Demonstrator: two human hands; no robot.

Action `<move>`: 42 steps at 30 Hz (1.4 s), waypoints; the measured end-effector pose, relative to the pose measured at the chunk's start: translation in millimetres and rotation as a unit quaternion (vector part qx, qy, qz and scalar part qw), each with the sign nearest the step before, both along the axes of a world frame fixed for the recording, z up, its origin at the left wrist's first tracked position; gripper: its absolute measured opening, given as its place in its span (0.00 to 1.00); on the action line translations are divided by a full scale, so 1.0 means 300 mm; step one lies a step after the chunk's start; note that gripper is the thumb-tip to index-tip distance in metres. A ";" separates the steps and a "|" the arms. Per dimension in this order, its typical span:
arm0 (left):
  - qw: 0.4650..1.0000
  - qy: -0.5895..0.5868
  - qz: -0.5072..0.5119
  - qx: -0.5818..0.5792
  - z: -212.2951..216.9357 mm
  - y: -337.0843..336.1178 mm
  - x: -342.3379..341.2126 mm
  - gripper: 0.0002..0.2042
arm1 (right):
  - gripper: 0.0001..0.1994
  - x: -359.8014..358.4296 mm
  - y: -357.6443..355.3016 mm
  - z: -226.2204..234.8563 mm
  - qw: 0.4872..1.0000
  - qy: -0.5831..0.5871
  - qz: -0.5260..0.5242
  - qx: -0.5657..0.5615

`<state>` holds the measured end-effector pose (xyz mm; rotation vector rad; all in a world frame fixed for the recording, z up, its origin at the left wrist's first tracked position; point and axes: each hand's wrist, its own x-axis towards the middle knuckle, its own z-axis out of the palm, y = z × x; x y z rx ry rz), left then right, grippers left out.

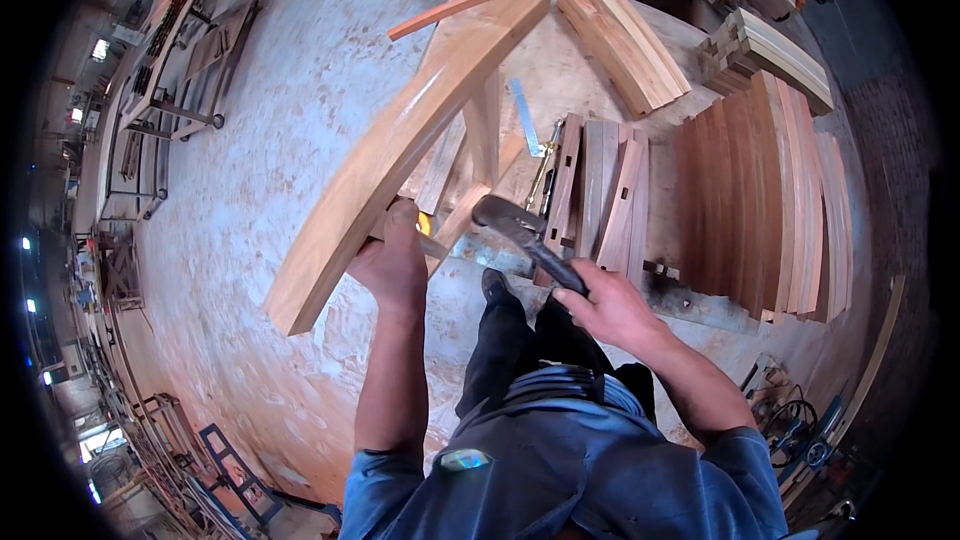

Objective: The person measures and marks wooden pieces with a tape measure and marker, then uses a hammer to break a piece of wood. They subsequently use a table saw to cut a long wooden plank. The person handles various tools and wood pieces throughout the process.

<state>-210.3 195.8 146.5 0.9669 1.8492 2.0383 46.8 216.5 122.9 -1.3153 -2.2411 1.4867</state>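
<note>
My left hand [390, 262] is closed around a short crosspiece of a wooden frame, just under its long thick beam [410, 135]. The beam slants from near my left arm up toward the far side, tilted above the floor. Thinner rails [484, 135] join it from behind, and one rail's end shows close to the hammer head. In my right hand [615, 310] is a dark hammer [545, 258], gripped near the end of its handle. Its head is at the rail's end; whether they touch I cannot tell. Something yellow [424, 224] shows beside my left fingers, mostly hidden.
On the low board beyond the frame lie a metal square [524, 118], slotted wood pieces [615, 200] and planed beams [625, 45]. Stacked boards [750, 195] stand at the right, more timber [770, 55] behind. A wheeled rack [185, 60] is at far left. My shoe [494, 285] is below the frame.
</note>
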 end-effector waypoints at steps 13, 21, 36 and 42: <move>0.989 -0.006 -0.050 0.137 0.053 -0.062 -0.066 0.14 | 0.15 -0.190 -0.016 0.019 0.992 -0.057 0.100 0.048; 0.991 0.026 -0.053 0.123 0.083 -0.057 -0.067 0.21 | 0.16 -0.208 -0.031 0.021 0.987 -0.105 0.106 0.061; 0.993 -0.073 -0.024 0.086 0.053 0.008 -0.045 0.27 | 0.20 -0.190 0.023 0.002 0.986 -0.123 0.089 0.066; 0.996 -0.057 -0.007 0.072 0.041 0.024 -0.031 0.26 | 0.20 -0.191 0.034 -0.028 0.986 -0.133 0.065 0.079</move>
